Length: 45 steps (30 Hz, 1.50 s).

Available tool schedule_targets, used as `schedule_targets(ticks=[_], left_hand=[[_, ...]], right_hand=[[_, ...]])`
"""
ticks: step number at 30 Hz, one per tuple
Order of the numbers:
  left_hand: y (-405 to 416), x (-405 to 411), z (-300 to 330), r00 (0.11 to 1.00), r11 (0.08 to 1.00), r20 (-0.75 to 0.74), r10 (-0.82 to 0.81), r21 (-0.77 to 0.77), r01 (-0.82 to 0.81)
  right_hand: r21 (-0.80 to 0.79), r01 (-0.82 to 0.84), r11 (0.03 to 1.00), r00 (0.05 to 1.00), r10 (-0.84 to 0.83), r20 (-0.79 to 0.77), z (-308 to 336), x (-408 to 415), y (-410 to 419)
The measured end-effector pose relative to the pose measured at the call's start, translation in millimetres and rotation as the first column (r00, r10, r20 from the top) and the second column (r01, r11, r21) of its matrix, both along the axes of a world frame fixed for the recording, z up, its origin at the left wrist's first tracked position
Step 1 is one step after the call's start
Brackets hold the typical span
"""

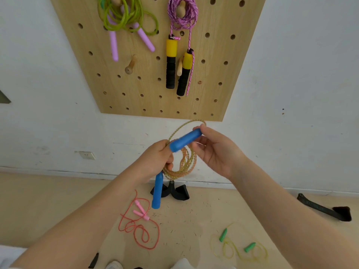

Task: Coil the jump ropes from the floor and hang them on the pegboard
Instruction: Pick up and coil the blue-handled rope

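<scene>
- At the bottom edge of view my shoes and a pale sleeve are cut off, too little showing to make out more.
- On the floor [58, 200] lie two loose ropes: a red rope with pink handles [138, 228] towards my left, and a yellow-green rope with green handles [239, 247] towards my right, its thin cord faint against the floor.
- My left hand [157, 160] grips the coiled yellow-orange rope [183, 164], fingers curled round the loops; part of the coil is hidden behind them. One blue handle [157, 191] hangs down below this hand.
- My right hand [215, 150] pinches the far end of the other blue handle [185, 140] at the fingertips, the palm turned up.
- A black object [178, 192] stands by the wall's foot, half hidden behind the hanging handle; another dark thing [324, 209] lies towards the right.
- On the pegboard [213, 78] hang a green rope with lilac handles [124, 18] and a pink rope with yellow-black handles [182, 18], both coils cut off at the top. A bare wooden peg [130, 65] sticks out below the green one.
</scene>
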<state>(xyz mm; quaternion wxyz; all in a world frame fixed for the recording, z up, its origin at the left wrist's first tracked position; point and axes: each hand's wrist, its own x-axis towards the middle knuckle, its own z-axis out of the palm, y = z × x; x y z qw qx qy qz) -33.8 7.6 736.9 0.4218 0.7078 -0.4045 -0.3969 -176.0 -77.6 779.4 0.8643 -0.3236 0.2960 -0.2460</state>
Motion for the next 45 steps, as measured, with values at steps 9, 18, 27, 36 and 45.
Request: schedule_targets(ticks=[9,18,27,36,45], left_hand=[[9.3,13.8,16.7,0.976,0.996,-0.201,0.079,-0.012,-0.083],[3.8,-10.4,29.7,0.995,0.993,0.004,0.102,-0.055,-0.102],[11.6,-8.2,37.1,0.987,0.980,-0.112,0.115,-0.152,-0.132],[18.9,4.8,46.3,0.935,0.961,-0.350,0.050,-0.239,-0.141],[47.6,34.6,36.6,0.922,0.924,-0.301,0.243,-0.219,-0.314]], right_hand=[[-0.809,-0.147,0.570,0.933,-0.191,-0.304,-6.3,-1.1,5.2],[-0.864,-0.168,-0.474,0.937,-0.349,0.009,-24.8,12.8,33.1],[-0.964,-0.159,-0.213,0.884,-0.466,-0.043,-25.3,19.6,33.2],[-0.625,-0.387,0.678,0.920,0.327,-0.215,-24.0,18.6,14.0],[-0.459,-0.551,0.697,0.826,0.535,-0.178,-29.3,72.0,30.3]])
